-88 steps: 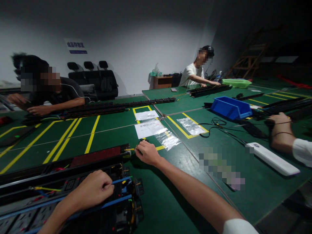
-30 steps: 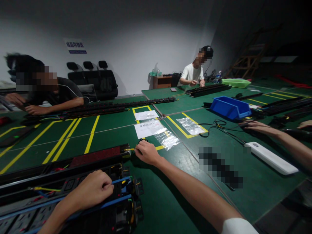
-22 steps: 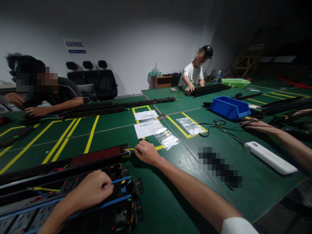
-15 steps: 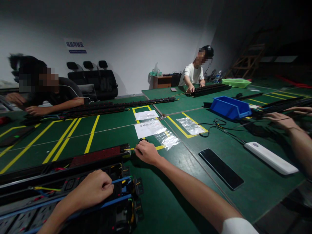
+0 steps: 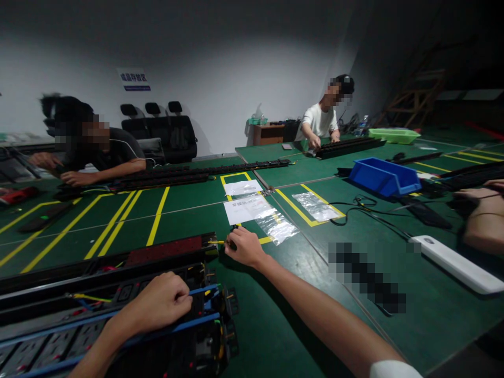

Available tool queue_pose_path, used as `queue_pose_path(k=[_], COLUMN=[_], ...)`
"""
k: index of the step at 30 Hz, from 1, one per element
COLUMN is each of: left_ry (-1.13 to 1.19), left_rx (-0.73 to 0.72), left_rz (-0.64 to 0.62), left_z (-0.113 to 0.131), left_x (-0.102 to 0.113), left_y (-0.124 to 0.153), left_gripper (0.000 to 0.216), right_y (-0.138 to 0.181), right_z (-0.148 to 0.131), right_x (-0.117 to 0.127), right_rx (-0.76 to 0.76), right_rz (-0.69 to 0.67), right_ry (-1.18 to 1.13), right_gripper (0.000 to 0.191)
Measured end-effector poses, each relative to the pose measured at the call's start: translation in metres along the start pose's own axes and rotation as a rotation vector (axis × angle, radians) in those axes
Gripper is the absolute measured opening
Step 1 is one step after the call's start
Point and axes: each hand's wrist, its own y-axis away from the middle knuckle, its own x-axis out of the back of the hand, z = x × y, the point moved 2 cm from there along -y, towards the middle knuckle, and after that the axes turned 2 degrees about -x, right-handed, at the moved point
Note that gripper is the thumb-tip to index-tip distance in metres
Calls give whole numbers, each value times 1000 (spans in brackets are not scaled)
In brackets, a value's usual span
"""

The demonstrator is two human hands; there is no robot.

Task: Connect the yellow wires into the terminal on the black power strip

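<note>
Evidently, green worktop [image 5: 255, 325] extended past the power strips' [image 5: 165, 350] ends. There the right hand's [image 5: 245, 248] grip was closed on a yellow lead [image 5: 216, 242]; the left hand [image 5: 163, 299] lay curled atop, hold indeterminable. Papers [image 5: 241, 210] lay just beyond.

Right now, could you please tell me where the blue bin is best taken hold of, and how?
Probably take the blue bin by its near wall's rim, from above: it stands upright, open at the top, which leaves that rim exposed.

We see a white sleeve [image 5: 395, 369] on the right arm [image 5: 315, 310] — bare below it — and a bare left hand [image 5: 167, 296] and forearm [image 5: 114, 336].
</note>
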Motion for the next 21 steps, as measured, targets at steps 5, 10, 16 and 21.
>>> queue_pose_path(k=[5,10,16,21], left_ry=[-3,1,7,32], left_rx=[-2,-15,-26,-46], left_rz=[11,8,28,46], left_z=[1,1,-1,-2], left_x=[0,0,0,-1], left_y=[1,1,1,1], left_gripper=[29,30,29,31], right_y=[1,3,0,-4], right_z=[-1,2,30,42], right_x=[2,6,12,16], right_rx=[-43,-102,-242,-42], right_rz=[-41,99,361,237], right_ry=[7,-50,-191,-136], right_gripper=[21,27,30,25])
